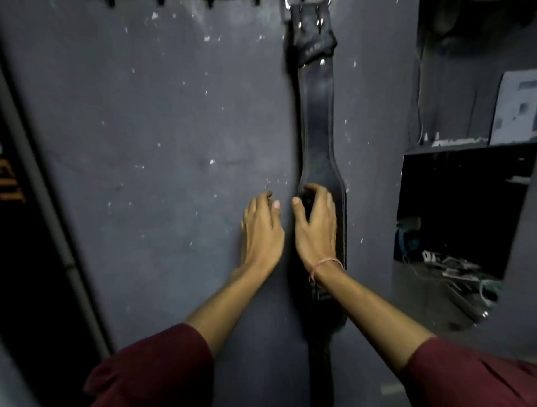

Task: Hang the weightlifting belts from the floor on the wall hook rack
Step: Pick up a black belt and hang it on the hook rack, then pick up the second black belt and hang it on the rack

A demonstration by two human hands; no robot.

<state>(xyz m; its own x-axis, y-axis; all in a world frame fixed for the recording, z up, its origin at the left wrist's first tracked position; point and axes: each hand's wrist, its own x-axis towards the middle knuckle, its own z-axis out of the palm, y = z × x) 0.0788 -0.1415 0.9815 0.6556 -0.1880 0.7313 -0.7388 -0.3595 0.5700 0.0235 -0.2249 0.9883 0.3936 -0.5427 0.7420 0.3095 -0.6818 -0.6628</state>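
A black belt (316, 116) hangs straight down the wall (145, 130) right of the frame's centre, its buckle end up at the top edge by the hook rack (209, 3), its narrow tail running out of the bottom edge. The right hand (315, 226) is on the wide middle part of the belt, fingers bent over its face and thumb at its left edge, gripping that edge. The left hand (261, 229) is just left of the belt, apart from it, fingers loosely curled and holding nothing. A thin band (322, 263) circles the right wrist, and dark red sleeves (157, 366) fill the lower corners. On the right is a dark recess (453, 203) with clutter at its bottom
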